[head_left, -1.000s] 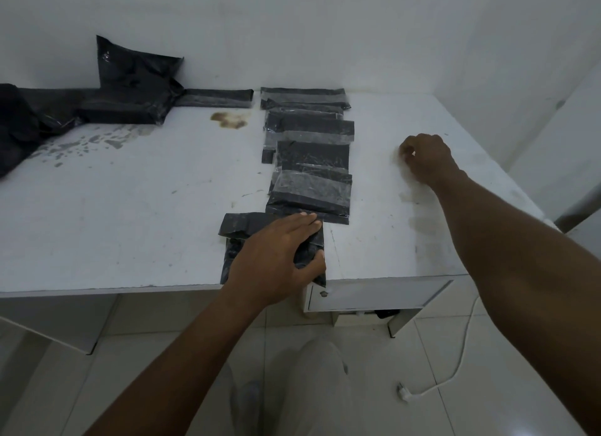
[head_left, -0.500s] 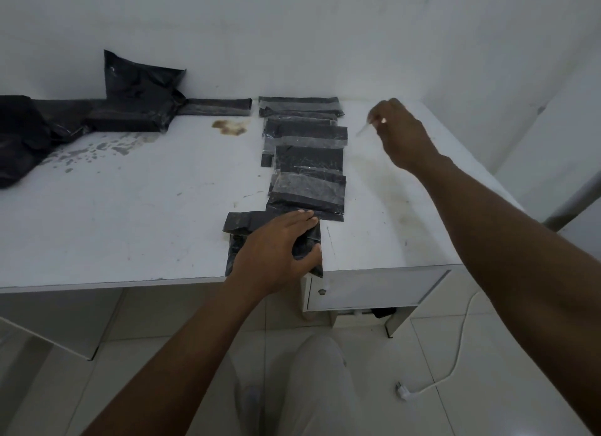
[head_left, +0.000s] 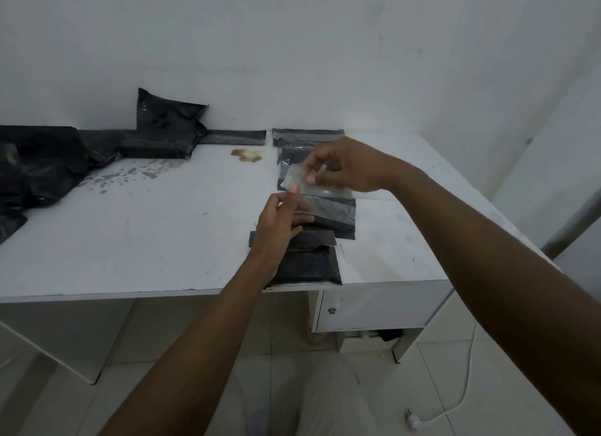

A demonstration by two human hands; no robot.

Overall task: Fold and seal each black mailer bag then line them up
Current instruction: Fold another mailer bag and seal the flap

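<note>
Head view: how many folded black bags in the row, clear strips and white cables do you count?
Folded black bags in the row: 5, two partly hidden by the hands
Clear strip: 1, pinched by the left hand and right hand
White cable: 1
Total: 7

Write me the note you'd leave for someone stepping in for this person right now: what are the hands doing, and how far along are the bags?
Left hand and right hand: both pinch a clear strip, probably tape, in the air above the row.
Nearest bag: lies folded at the front edge of the table, no hand on it; I can't tell if it is sealed.
Done: a row of folded bags runs from it toward the wall.
Left: likely seal the nearest bag with the strip, then work through the loose black bags piled at the far left.
</note>
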